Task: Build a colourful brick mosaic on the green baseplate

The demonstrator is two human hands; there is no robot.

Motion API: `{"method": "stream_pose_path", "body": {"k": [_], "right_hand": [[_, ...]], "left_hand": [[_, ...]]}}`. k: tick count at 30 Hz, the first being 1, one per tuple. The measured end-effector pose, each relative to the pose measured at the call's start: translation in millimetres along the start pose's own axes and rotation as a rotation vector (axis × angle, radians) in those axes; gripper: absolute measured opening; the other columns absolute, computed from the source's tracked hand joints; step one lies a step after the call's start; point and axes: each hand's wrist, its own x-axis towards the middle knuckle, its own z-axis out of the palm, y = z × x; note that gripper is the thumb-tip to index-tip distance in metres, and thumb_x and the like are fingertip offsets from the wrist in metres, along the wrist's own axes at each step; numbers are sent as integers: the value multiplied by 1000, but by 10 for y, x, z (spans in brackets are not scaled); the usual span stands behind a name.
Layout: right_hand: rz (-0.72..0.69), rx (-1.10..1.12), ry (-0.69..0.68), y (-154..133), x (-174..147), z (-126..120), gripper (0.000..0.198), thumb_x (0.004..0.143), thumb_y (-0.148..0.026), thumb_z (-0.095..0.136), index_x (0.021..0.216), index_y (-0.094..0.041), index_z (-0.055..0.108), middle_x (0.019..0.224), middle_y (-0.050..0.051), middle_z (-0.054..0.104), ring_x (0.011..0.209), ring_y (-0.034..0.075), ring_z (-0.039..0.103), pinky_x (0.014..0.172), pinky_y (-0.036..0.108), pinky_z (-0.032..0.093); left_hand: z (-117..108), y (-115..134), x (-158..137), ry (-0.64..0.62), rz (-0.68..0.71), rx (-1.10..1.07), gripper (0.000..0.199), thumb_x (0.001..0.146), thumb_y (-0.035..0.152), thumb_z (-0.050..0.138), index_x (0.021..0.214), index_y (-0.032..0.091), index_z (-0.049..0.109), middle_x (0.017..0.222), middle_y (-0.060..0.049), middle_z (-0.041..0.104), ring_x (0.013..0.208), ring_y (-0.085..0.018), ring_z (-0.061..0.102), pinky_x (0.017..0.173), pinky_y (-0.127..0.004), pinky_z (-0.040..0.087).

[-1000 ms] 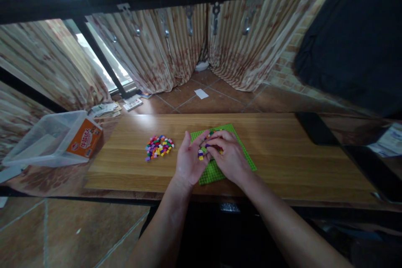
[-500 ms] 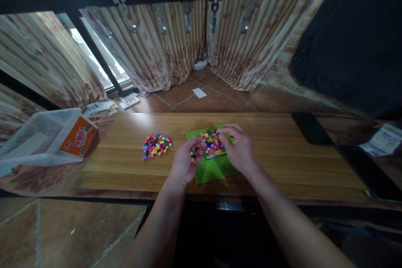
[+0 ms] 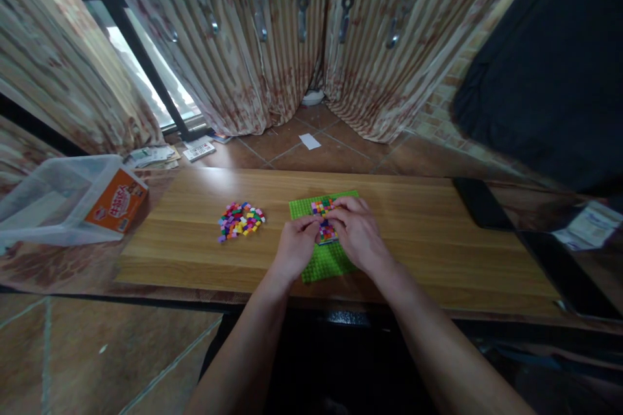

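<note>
Over a green studded baseplate [image 3: 331, 264], my two hands meet with their fingertips close together. A patch of small multicoloured building bricks [image 3: 327, 231] sits on the plate, partly covered by my fingers. My left hand [image 3: 296, 248] is at the patch's left edge, its fingers curled closed. Half a second ago small bricks showed in those fingers; now they are hidden. From the right, my right hand [image 3: 359, 233] reaches over the patch with thumb and forefinger pinched; what is between them is too small to tell. A loose pile of small bricks [image 3: 241, 220] lies to the left.
All this is on a long wooden board [image 3: 418, 240]. A clear plastic box [image 3: 63, 198] with an orange label stands past its left end. At the right end are a black phone-like slab [image 3: 481, 203] and a longer dark slab [image 3: 567, 272]. Curtains [image 3: 272, 65] hang beyond.
My right hand has moved left and down over the brick patch. My left fingers have turned inward and closed up, bringing both hands' fingertips together. The view has shifted slightly.
</note>
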Motion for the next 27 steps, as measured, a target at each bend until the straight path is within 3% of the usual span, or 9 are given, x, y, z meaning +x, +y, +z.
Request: {"method": "stream_pose_path", "body": {"k": [8, 16, 22, 27], "right_hand": [[175, 130, 129, 43, 25, 72, 14, 80, -16, 64, 87, -22, 76, 102, 9, 64, 100, 25, 61, 95, 45, 50], [377, 225, 212, 159, 39, 131, 30, 79, -36, 64, 102, -19, 72, 105, 12, 69, 103, 28, 63, 96, 49, 47], [433, 256, 205, 144, 57, 238, 36, 71, -31, 67, 105, -19, 71, 108, 12, 70, 102, 28, 63, 96, 47, 47], [462, 262, 204, 110, 73, 237, 37, 70, -30, 68, 105, -17, 71, 106, 13, 69, 100, 28, 64, 95, 46, 49]], "left_hand": [[9, 0, -15, -43, 40, 87, 23, 81, 28, 57, 81, 13, 75, 52, 4, 48, 47, -8, 34, 51, -23, 27], [24, 16, -24, -28, 6, 103, 27, 83, 27, 56, 93, 12, 76, 52, 4, 50, 46, -8, 34, 50, -23, 27], [25, 15, -16, -44, 59, 134, 21, 82, 24, 55, 73, 14, 71, 53, 4, 50, 48, -8, 36, 51, -23, 28], [24, -7, 3, -49, 72, 135, 21, 83, 22, 53, 72, 15, 69, 53, 4, 50, 48, -8, 37, 51, -23, 28]]}}
